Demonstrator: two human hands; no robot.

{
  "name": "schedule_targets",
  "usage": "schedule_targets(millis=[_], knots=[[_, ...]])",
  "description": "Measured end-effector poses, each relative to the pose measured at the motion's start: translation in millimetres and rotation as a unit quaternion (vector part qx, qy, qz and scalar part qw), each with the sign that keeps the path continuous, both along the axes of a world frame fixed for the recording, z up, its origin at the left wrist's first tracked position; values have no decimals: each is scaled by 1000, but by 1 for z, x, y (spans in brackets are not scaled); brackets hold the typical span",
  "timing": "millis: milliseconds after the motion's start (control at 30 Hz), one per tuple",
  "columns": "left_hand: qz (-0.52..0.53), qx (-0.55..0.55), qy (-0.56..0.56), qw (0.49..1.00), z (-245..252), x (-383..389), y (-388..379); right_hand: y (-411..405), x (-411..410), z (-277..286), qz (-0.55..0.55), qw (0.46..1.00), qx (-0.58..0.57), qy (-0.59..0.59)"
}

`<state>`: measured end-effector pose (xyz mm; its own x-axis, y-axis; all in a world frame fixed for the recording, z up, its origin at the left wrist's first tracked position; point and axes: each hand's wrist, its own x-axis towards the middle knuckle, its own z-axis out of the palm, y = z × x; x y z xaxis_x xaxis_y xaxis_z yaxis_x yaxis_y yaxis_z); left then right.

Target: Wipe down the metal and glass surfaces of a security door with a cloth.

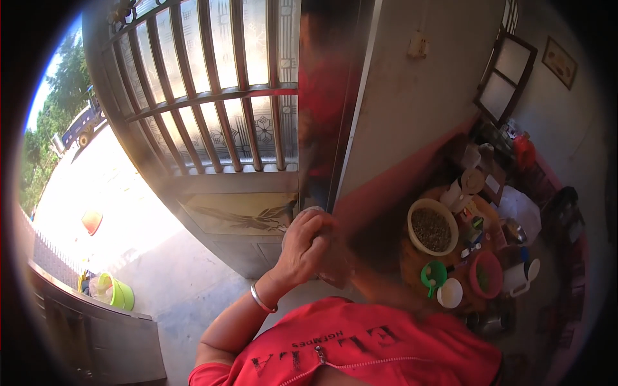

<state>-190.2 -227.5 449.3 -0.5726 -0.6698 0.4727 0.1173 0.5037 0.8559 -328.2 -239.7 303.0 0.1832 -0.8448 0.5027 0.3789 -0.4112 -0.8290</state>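
My left hand [305, 247], with a silver bangle on the wrist, is raised in front of my chest. Its fingers are curled around a pale, partly hidden thing [315, 209], perhaps cloth or thin plastic. Close behind it, my right hand [336, 268] is blurred and mostly covered, so its grip is unclear. Both hands are near the lower part of the shiny metal door frame [328, 125], which reflects my red shirt. To the left stands the metal door [241, 182], with bars over patterned glass and a decorated panel [241, 212].
At right, a round wooden table [410, 263] carries a basin of dark grains [431, 230], a green dipper [433, 274], a pink basin [486, 275] and a white bowl [450, 293]. A metal cabinet [104, 333] and lime bucket [121, 293] are at left. Outside stands a blue truck [79, 123].
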Motion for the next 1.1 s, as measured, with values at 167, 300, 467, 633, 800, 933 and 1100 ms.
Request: schedule_targets(millis=[167,300,467,633,800,933,1100], knots=[[287,-181,76,938,45,30,-35,-1,-27,113,-29,998,-7,-56],[449,-161,-23,879,52,66,-104,-8,-10,230,-255,923,-212,198],[606,-345,-76,713,59,61,-152,-44,-10,289,-489,609,-281,558],[603,-328,-108,719,54,63,-154,-57,11,295,-489,537,-258,637],[539,-355,-71,761,60,58,-126,-57,1,298,-483,558,-235,632],[353,-335,-15,873,61,39,-101,-49,5,290,-489,603,-330,537],[218,-232,-25,948,42,30,-95,-32,8,282,-323,764,-287,478]])
